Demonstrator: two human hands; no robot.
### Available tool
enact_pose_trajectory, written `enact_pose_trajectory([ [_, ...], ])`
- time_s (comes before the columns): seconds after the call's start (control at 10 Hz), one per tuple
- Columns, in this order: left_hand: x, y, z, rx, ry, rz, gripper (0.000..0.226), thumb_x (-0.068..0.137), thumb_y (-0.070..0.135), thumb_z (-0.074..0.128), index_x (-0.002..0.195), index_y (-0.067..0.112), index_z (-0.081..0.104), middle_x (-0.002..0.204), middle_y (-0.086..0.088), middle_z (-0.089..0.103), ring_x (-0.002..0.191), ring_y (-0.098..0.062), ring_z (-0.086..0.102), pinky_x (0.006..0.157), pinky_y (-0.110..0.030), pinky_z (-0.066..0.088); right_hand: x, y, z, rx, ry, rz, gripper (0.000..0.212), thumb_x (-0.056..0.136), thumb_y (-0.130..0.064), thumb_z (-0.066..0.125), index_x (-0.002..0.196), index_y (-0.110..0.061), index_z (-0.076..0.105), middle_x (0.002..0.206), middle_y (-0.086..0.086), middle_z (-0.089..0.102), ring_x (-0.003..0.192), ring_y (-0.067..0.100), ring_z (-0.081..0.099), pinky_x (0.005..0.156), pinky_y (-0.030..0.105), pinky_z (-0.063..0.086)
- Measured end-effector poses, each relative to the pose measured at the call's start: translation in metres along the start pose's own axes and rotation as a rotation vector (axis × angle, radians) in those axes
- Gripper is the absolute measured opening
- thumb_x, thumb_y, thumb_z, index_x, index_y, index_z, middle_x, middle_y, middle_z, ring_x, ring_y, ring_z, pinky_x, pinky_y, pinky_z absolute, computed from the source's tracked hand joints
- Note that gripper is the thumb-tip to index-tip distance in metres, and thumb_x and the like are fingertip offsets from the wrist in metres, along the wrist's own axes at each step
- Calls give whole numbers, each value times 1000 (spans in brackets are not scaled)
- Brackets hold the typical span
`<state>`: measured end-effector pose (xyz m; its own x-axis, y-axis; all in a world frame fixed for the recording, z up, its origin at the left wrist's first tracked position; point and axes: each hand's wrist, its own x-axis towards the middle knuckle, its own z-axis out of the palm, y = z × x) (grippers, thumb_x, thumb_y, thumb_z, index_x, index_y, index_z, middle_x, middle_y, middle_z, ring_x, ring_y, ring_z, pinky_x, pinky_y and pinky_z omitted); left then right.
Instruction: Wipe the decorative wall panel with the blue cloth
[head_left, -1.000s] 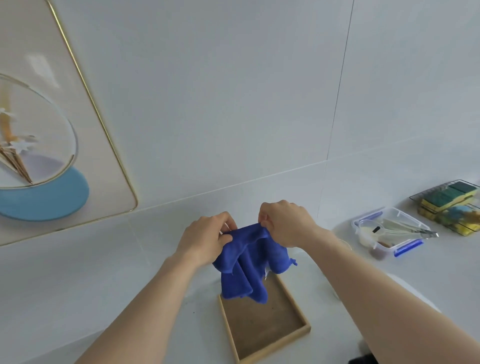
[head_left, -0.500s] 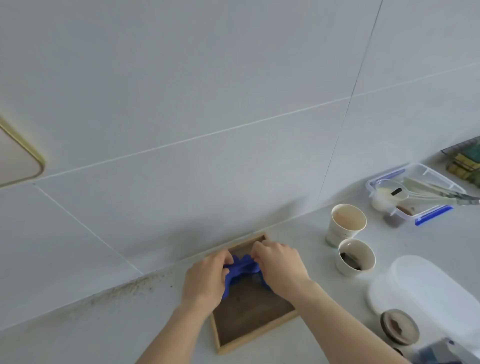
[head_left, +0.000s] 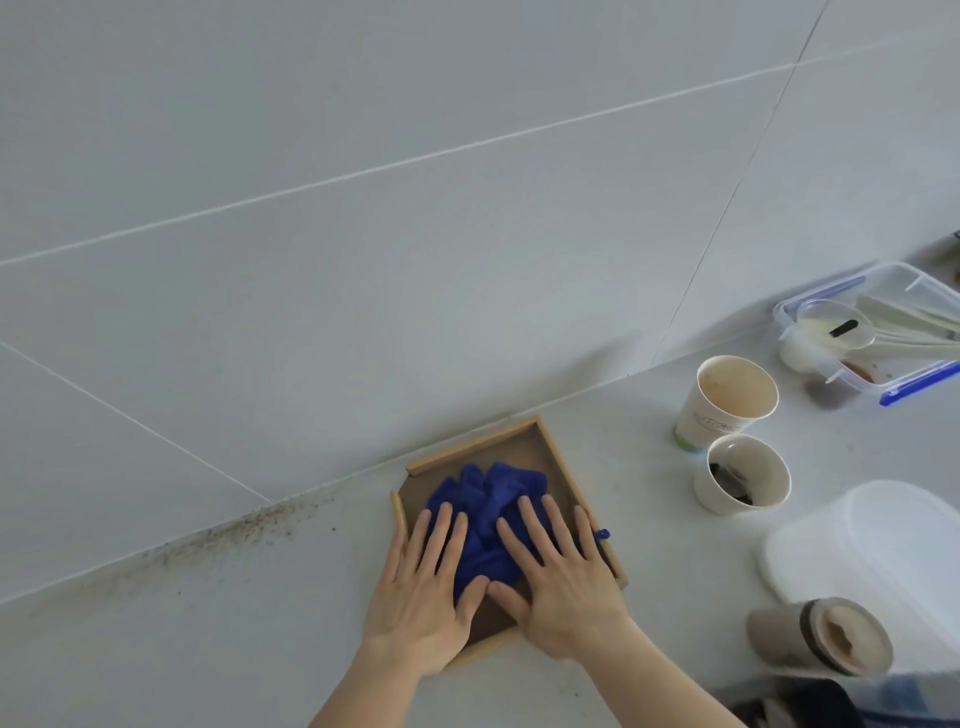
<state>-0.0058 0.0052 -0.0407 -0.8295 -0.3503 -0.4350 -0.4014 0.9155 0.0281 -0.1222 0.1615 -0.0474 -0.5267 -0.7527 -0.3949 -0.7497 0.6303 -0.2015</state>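
Note:
The blue cloth (head_left: 485, 501) lies crumpled in a shallow wooden tray (head_left: 475, 444) on the counter, against the wall. My left hand (head_left: 423, 587) rests flat on the cloth's left side, fingers spread. Beside it, my right hand (head_left: 558, 574) lies flat on the cloth's right side, fingers spread too. Both palms press down; neither grips the cloth. The decorative wall panel is out of view.
Two paper cups (head_left: 730, 400) (head_left: 745, 480) stand right of the tray. A clear box with blue clips (head_left: 878, 332) holds utensils at the far right. A white lid (head_left: 872, 551) and a round brown-topped container (head_left: 826, 636) sit at the lower right. Dark specks (head_left: 239, 527) line the wall joint.
The cloth went from hanging between my two hands down into the tray. My fingers have let go and now lie flat on it. The view has swung right and down; the panel left the frame.

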Motion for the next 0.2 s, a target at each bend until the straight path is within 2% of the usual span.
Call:
enact_pose_trajectory([
  [0.1, -2, -4, -2, 9, -28, -6, 88, 79, 75, -24, 152, 28, -36, 160, 6, -46, 150, -29, -41, 108, -37, -41, 1, -2, -6, -6, -37, 19, 92, 85, -92, -1, 160, -43, -18, 171, -5, -29, 155, 26, -35, 115, 48, -37],
  [0.2, -10, -11, -10, -15, -6, -10, 86, 76, 77, -26, 148, 33, -42, 160, 6, -47, 151, -26, -42, 107, -38, -41, -2, -5, -17, 25, -60, 23, 100, 75, -100, -6, 160, -47, -16, 170, -4, -29, 154, 25, -37, 127, 55, -25],
])
